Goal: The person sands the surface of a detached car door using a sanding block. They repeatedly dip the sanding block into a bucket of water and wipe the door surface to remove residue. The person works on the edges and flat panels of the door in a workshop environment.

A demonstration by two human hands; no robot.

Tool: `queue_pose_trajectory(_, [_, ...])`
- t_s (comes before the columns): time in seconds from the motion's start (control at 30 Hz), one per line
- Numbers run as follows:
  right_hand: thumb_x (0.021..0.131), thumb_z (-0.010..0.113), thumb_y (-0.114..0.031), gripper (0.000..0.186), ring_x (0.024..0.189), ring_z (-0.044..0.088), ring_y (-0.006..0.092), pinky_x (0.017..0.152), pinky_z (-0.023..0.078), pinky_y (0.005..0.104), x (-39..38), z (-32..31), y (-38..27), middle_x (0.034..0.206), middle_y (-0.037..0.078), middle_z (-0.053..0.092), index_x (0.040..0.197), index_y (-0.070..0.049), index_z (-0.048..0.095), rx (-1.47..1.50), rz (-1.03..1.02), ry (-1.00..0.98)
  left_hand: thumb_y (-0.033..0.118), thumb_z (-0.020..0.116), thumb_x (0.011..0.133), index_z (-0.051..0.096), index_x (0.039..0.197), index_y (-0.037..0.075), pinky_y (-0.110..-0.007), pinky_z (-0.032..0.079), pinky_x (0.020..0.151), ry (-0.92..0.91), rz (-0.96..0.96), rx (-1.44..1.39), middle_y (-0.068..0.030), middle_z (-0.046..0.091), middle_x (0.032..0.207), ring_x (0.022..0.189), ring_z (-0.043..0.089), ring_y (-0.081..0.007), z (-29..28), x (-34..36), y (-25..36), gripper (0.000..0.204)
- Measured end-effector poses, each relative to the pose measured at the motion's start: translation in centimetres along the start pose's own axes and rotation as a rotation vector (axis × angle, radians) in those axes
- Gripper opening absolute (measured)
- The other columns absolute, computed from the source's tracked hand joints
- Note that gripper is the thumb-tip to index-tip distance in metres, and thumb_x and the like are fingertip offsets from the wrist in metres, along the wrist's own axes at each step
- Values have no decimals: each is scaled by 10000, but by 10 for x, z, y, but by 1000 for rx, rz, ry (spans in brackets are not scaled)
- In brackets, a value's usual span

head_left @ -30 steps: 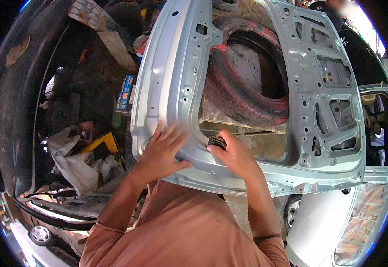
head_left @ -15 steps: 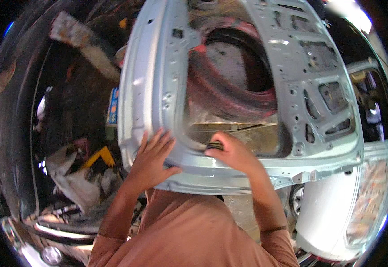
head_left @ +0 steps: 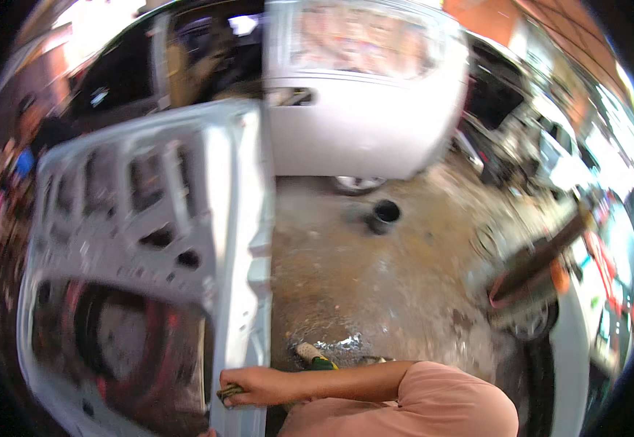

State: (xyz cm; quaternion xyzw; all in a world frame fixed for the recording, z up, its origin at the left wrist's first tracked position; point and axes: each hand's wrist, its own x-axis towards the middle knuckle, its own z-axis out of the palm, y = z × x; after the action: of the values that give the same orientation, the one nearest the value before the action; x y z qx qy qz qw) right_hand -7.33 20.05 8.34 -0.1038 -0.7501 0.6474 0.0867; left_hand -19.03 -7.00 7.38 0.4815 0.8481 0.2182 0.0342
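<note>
The head view is smeared by motion. A large pale grey pressed-metal car door shell (head_left: pixel 149 255), pierced with cut-out holes, stands on edge at the left and fills that side from mid-height down to the lower edge. Through its big lower opening a dark tyre with a reddish inside (head_left: pixel 113 349) shows behind it. One hand (head_left: pixel 248 386), on a bare forearm that reaches in from a salmon-pink sleeve (head_left: pixel 433 400) at the bottom, is clenched around the door shell's right-hand edge near the lower corner, with a small dark olive rag or pad (head_left: pixel 228 394) pressed under its fingers. I cannot tell which hand this is; the other one is out of sight. To the right of the door shell lies a stained brown concrete floor (head_left: pixel 404 291) with a short black cylinder (head_left: pixel 384 215) standing on it. Beyond that stands a white car body (head_left: pixel 364 124).
</note>
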Motion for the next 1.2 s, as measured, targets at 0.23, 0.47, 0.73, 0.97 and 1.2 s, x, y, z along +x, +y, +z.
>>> queue_pose_trajectory(0.23, [1010, 734, -288, 314, 819, 619, 305, 740, 490, 438, -68, -32, 28, 878, 151, 620, 1060, -39, 548, -10, -80, 368, 312, 715, 1005, 676, 1374, 37, -549, 436, 1052, -6, 260, 21, -238, 600, 1281, 1195, 554, -443, 21, 51, -1, 462])
queue_pose_trajectory(0.47, [1007, 725, -299, 344, 893, 674, 331, 766, 493, 485, -94, -46, 50, 927, 192, 659, 1138, -27, 560, -24, -22, 497, 323, 722, 1006, 666, 1369, 2, -548, 451, 1044, -59, 285, -26, -261, 625, 1252, 1186, 573, -458, 25, 99, 39, 488])
queue_pose_trajectory(0.73, [1003, 724, -248, 324, 946, 683, 350, 817, 506, 483, -90, -38, 44, 985, 204, 673, 1176, -23, 567, 42, -178, 468, 250, 751, 990, 711, 1295, -30, -501, 497, 998, -22, 251, 20, -269, 657, 1188, 1110, 625, -438, 25, 115, 58, 416])
queue_pose_trajectory(0.97, [1006, 719, -245, 303, 940, 678, 379, 802, 495, 493, -88, -33, 49, 957, 218, 649, 1100, -20, 538, -29, -142, 435, 214, 768, 973, 738, 1242, -35, -501, 507, 973, -32, 214, 4, -256, 675, 1141, 1077, 637, -425, 21, 113, 63, 368])
queue_pose_trajectory(1.2, [1007, 711, -242, 293, 960, 675, 387, 813, 493, 495, -91, -31, 47, 974, 217, 648, 1116, -16, 559, -13, -158, 438, 210, 766, 971, 743, 1232, -26, -500, 508, 963, -42, 187, -25, -256, 674, 1134, 1066, 638, -428, 17, 110, 62, 352])
